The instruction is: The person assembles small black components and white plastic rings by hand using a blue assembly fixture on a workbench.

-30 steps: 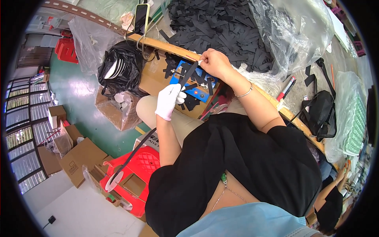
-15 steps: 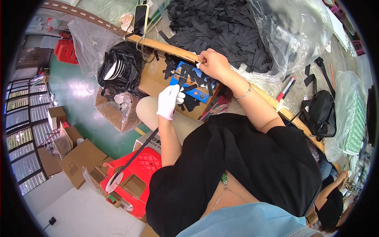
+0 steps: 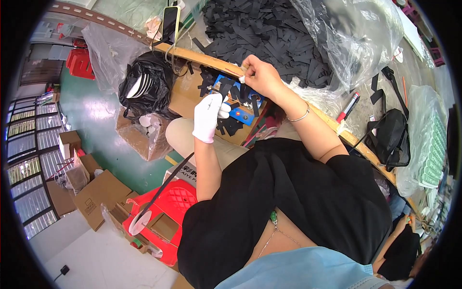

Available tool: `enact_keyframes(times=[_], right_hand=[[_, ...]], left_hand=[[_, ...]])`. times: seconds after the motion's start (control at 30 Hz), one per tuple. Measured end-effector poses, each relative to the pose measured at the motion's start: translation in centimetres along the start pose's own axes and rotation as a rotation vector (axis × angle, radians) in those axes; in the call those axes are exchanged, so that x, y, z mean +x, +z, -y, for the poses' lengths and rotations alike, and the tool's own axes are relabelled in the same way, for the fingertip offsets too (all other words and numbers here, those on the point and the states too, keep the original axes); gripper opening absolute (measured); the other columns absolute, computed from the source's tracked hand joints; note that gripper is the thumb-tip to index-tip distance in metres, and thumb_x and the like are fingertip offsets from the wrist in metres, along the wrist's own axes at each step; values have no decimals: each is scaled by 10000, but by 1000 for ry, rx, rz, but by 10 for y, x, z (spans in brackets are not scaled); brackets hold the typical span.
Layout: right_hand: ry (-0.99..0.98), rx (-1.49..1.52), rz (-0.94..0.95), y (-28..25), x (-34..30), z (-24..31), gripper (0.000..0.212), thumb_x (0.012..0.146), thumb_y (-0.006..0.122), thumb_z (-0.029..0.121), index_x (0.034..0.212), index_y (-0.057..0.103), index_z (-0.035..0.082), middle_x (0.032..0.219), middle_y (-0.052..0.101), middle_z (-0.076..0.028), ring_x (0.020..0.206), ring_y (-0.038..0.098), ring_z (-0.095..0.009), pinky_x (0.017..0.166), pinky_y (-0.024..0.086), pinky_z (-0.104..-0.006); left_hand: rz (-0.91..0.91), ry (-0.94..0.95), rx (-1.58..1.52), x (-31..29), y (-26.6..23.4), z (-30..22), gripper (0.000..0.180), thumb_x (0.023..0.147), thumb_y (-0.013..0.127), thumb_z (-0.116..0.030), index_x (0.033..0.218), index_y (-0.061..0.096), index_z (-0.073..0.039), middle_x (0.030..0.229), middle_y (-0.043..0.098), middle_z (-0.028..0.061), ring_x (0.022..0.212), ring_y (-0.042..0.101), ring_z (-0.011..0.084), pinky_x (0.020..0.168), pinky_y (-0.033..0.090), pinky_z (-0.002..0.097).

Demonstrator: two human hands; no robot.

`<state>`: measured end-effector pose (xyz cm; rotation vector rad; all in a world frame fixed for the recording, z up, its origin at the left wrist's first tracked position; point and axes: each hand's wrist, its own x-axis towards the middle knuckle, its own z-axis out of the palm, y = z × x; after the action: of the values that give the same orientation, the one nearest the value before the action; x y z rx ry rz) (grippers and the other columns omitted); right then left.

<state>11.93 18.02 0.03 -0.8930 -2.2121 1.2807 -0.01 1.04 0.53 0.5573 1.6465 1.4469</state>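
Note:
My left hand [image 3: 208,118], in a white glove, is closed on a black strap [image 3: 168,179]. The strap runs down beside my forearm to a white reel [image 3: 140,222] on a red plastic stool [image 3: 178,200]. My right hand [image 3: 263,79], ungloved, is above the table's wooden edge [image 3: 207,59] with thumb and fingers pinched. White material shows at its fingertips, but what it grips, if anything, is unclear. Between and below the hands lies a blue board [image 3: 245,115] with metal fittings, partly covered by short black strips [image 3: 230,129].
A big heap of cut black strips [image 3: 264,38] lies beyond the wooden edge, beside clear plastic sheeting [image 3: 356,43]. A phone [image 3: 170,23] is at the far left. A red-and-black marker [image 3: 348,108] and a black bag [image 3: 391,137] lie right. A black plastic bag [image 3: 149,79] stands left.
My left hand has shifted slightly, and the strap below it now lies at a different slant. The fingers of my right hand have curled differently near the wooden edge.

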Motion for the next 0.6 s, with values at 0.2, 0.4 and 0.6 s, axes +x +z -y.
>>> enact_keyframes(times=[0.2,0.4,0.6], right_hand=[[-210,-144,14,8,-5,-4,164,744,653,107,889,613,42,713,599,-65,649,559,-131,612,434,-252],[84,516,337,20,5,-11,140,794,631,97,840,613,-34,744,550,-11,668,491,-63,605,416,-216],[4,161,148,20,9,-8,95,736,636,82,776,636,-5,718,559,-33,663,545,-93,603,432,-231]], left_hand=[[-18,-7,14,2,1,-1,249,901,520,-205,964,598,23,714,634,94,565,580,116,527,472,217],[-29,-16,41,4,2,-1,253,899,524,-211,952,605,23,714,635,90,561,573,110,519,460,212],[-11,-58,49,1,-4,3,252,895,531,-212,950,611,21,713,639,91,551,568,108,515,452,211]])
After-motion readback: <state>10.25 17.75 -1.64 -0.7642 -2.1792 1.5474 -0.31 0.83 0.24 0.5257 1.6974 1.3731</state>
